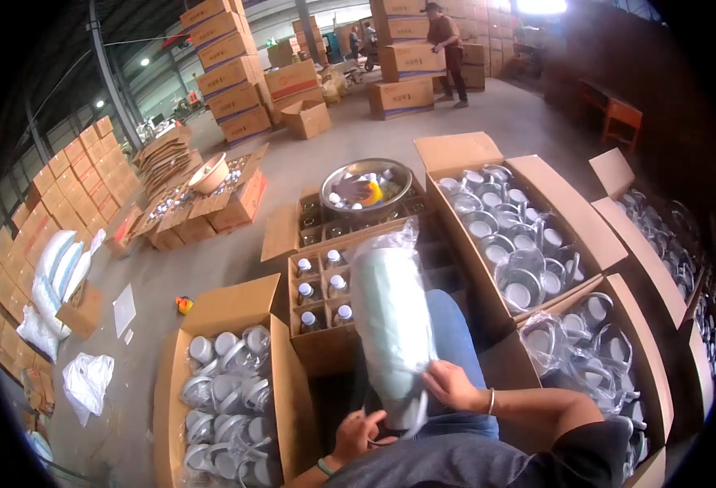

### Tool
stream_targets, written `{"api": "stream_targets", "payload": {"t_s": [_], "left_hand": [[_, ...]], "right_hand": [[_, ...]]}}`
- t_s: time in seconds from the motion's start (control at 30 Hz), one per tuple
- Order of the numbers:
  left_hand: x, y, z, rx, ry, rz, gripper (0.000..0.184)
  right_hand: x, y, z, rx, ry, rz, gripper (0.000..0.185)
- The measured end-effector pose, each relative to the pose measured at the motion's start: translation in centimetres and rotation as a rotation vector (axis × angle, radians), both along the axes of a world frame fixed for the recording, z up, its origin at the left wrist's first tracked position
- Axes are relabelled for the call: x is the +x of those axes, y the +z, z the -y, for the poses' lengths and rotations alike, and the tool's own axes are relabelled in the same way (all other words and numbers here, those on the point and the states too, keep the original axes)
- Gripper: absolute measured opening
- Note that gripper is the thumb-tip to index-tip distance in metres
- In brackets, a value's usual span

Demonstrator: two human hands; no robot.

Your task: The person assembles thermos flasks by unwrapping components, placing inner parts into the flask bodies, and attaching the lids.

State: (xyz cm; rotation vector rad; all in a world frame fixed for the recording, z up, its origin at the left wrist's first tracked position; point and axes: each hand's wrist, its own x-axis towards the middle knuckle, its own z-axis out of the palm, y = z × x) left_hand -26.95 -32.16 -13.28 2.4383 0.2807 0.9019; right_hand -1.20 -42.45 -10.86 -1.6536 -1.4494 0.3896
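A pale green thermos flask (392, 313) in a clear plastic bag lies tilted over my lap, its grey handle end towards me. My right hand (453, 385) pinches the bag and the handle side near that end. Lower down, my left hand (358, 435) has its fingers curled at the grey handle (413, 415); its exact hold is partly hidden. Just beyond the flask stands a divided carton (325, 348) with several white-capped bottles (338, 284) in its cells.
Open cartons of bagged grey handled parts stand at my left (228, 390), right (590, 358) and far right (517, 228). A metal bowl (366, 213) holding small white pieces rests on another divided carton. Stacked boxes (232, 77) and a person (447, 49) are further back.
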Motion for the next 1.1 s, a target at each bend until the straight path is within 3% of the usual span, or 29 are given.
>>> {"api": "stream_targets", "payload": {"t_s": [0.03, 0.07, 0.13, 0.2, 0.27, 0.33, 0.37, 0.4, 0.47, 0.5, 0.53, 0.6, 0.67, 0.7, 0.73, 0.77, 0.83, 0.9, 0.93, 1.0, 1.07, 1.1], "left_hand": [[-0.4, -1.2, -0.5, 0.042, 0.064, -0.087, 0.061], [0.3, 1.2, -0.1, 0.123, 0.124, -0.094, 0.062], [0.9, 2.3, -0.5, 0.037, 0.164, -0.077, 0.056], [0.5, 4.1, -1.6, -0.019, 0.168, -0.048, 0.048], [-0.2, 5.7, -2.7, -0.201, 0.221, -0.029, 0.047], [0.2, 8.7, -2.2, -0.666, 0.224, 0.156, 0.049], [-0.3, 10.3, -2.5, -0.651, 0.383, -0.027, 0.05], [-0.4, 10.1, -3.5, -0.767, 0.366, 0.069, 0.051], [0.1, 10.0, -5.1, -0.97, 0.232, 0.429, 0.053], [0.8, 11.0, -4.8, -1.046, 0.27, 0.522, 0.054], [1.4, 11.3, -5.3, -1.028, 0.263, 0.575, 0.053], [2.4, 11.1, -5.9, -0.932, 0.328, 0.535, 0.055], [3.5, 12.2, -5.5, -0.798, 0.309, 0.378, 0.055], [3.7, 13.1, -5.1, -0.657, 0.292, 0.229, 0.055], [3.8, 14.3, -4.5, -0.679, 0.134, 0.276, 0.062], [3.6, 15.3, -4.1, -0.601, 0.059, 0.251, 0.067], [4.0, 16.2, -3.6, -0.451, -0.017, 0.247, 0.078], [4.7, 18.4, -2.2, 0.133, 0.173, 0.159, 0.073], [4.2, 17.8, -2.8, 0.249, 0.287, 0.072, 0.059], [3.2, 17.1, -5.0, 0.001, 0.199, 0.055, 0.052], [1.5, 16.6, -8.0, -0.265, 0.073, 0.039, 0.049], [1.8, 16.7, -9.6, -0.331, 0.046, 0.044, 0.05]], "right_hand": [[-0.7, 1.1, -1.1, 0.022, -0.037, 0.009, 0.024], [-0.9, 3.3, -2.1, 0.022, 0.003, -0.024, 0.024], [-0.7, 6.0, -4.0, 0.088, 0.119, 0.03, 0.02], [0.8, 8.7, -4.7, -0.168, 0.26, -0.238, 0.025], [4.1, 8.4, -5.8, -0.154, 0.379, -0.336, 0.026], [8.2, 4.4, -7.5, 0.141, 0.274, 0.196, 0.03], [9.3, 3.5, -7.4, 0.064, 0.03, 0.26, 0.029], [9.5, 2.8, -7.0, -0.026, -0.206, 0.313, 0.028], [8.4, 1.1, -5.9, -0.047, -0.279, 0.249, 0.021], [6.3, 0.8, -5.1, -0.106, -0.188, 0.241, 0.02], [4.7, 0.7, -4.6, -0.165, -0.098, 0.232, 0.02], [0.7, 6.7, -3.1, 0.158, 0.258, 0.125, 0.015], [-1.9, 13.2, -2.5, 0.333, 0.272, 0.099, 0.021], [-2.0, 15.1, -2.8, 0.252, 0.241, -0.126, 0.02], [-2.3, 16.2, -3.2, 0.174, 0.209, -0.348, 0.02], [-2.7, 16.5, -3.8, 0.285, 0.191, -0.472, 0.02], [-4.1, 18.6, -3.2, 0.369, 0.225, -0.402, 0.019], [-5.8, 18.0, -3.2, 0.496, 0.271, -0.302, 0.018], [-6.6, 17.2, -3.0, 0.526, 0.265, -0.251, 0.019], [-7.5, 15.8, -3.5, 0.64, 0.27, -0.252, 0.018], [-7.0, 16.6, -2.8, 0.708, 0.472, -0.447, 0.014], [-6.4, 16.4, -2.0, 0.765, 0.505, -0.405, 0.018]]}}
